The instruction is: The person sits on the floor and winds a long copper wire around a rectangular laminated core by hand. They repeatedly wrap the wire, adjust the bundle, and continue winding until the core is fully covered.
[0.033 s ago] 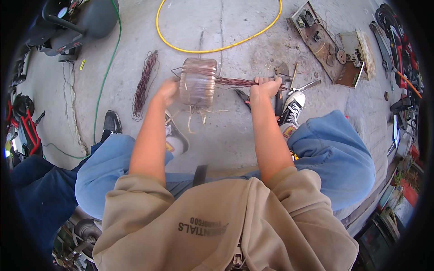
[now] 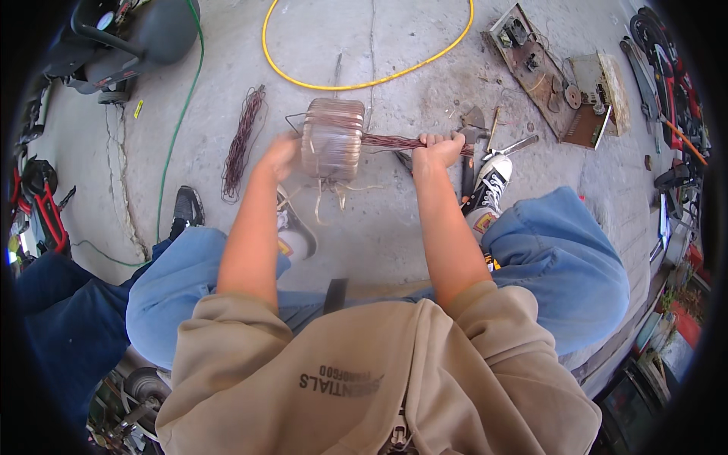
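Observation:
A cylindrical motor stator (image 2: 332,140) with copper windings and a ridged metal body is held above the concrete floor. My left hand (image 2: 282,154) grips its left side, the fingertips hidden from view. A bundle of dark reddish copper wire (image 2: 393,141) runs out of its right end. Around that bundle the fingers of my right hand (image 2: 440,150) are closed. Pale loose leads (image 2: 341,197) hang off the stator's near side. Another bunch of copper wire (image 2: 243,142) lies on the floor to the left.
Beside my right shoe lie a hammer (image 2: 469,155) and pliers (image 2: 519,144). Opened metal housing parts (image 2: 542,83) rest at the far right. A yellow hose (image 2: 364,86) curves across the far floor; a green hose (image 2: 184,114) passes on the left near a black tank (image 2: 155,34). Another person's leg (image 2: 72,318) is at left.
My right hand has shifted slightly left, toward the stator, still closed on the wire bundle. The stator and my left hand are almost unmoved.

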Available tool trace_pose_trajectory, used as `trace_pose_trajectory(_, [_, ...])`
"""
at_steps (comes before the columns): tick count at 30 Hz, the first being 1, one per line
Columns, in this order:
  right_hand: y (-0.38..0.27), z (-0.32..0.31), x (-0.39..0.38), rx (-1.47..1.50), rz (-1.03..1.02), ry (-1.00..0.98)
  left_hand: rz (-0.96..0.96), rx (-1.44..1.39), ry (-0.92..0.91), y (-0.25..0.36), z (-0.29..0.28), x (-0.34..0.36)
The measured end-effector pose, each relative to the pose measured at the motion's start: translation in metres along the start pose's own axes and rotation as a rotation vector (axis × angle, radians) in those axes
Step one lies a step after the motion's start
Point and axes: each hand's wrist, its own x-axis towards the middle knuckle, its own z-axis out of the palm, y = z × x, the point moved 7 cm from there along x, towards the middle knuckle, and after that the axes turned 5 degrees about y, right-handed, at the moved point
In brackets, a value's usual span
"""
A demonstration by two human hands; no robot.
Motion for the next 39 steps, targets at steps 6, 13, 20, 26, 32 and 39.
trace_pose_trajectory(6, [0.094,0.002,-0.032,0.036,0.323,-0.17,0.062,-0.725,0.105,-0.033,-0.023,0.014])
trace_pose_trajectory(13, [0.105,-0.016,-0.033,-0.534,0.27,-0.169,0.292,-1.278,0.33,-0.003,-0.014,-0.01])
trace_pose_trajectory(20, [0.13,-0.054,-0.03,-0.72,0.462,-0.296,0.472,-1.074,0.594,0.039,-0.031,-0.014])
trace_pose_trajectory(26, [0.045,-0.044,0.012,-0.915,-0.083,-0.273,0.61,-1.061,0.551,0.102,-0.066,-0.04])
trace_pose_trajectory(32, [0.011,0.076,-0.114,-0.988,-0.415,-0.983,0.65,-1.04,0.627,0.111,-0.058,-0.053])
trace_pose_trajectory(39, [0.028,0.076,-0.154,-1.295,-0.52,-1.283,0.808,-0.7,0.575,0.191,-0.074,-0.072])
